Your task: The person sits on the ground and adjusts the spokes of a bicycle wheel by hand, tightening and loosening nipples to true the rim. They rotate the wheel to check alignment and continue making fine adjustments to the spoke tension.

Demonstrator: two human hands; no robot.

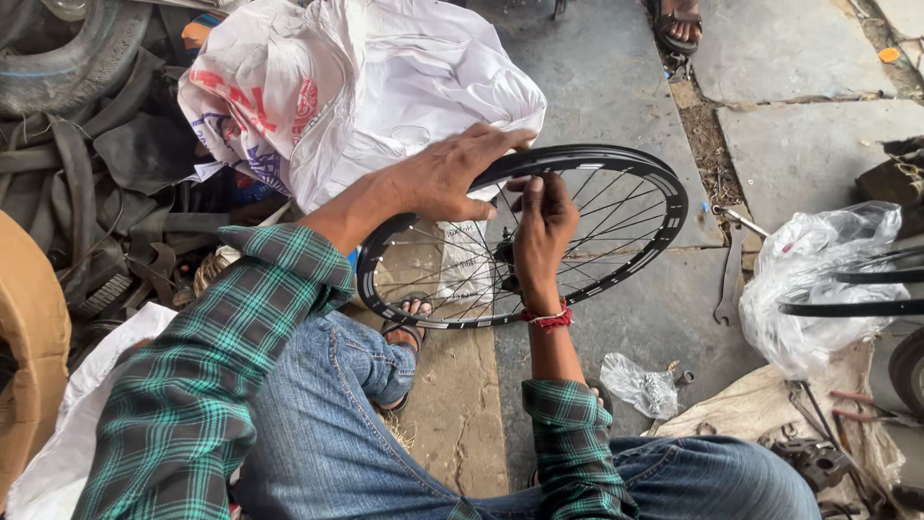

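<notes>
A black bicycle wheel rim (664, 217) with thin metal spokes is held up over the stone floor in front of my knees. My left hand (448, 176) grips the rim at its upper left edge. My right hand (542, 226), with a red thread at the wrist, reaches in among the spokes; its fingers are pinched together near the top of the wheel. Whether they hold a small part, I cannot tell. Below the wheel, my sandalled foot (411, 323) shows through the spokes.
A large white plastic sack (385, 77) lies behind the wheel. Old tyres and rubber tubes (87, 144) are piled at the left. A flat wrench (730, 279) lies on the floor to the right, beside a clear bag (818, 279) over another rim. Another person's sandalled foot (679, 24) is at the top.
</notes>
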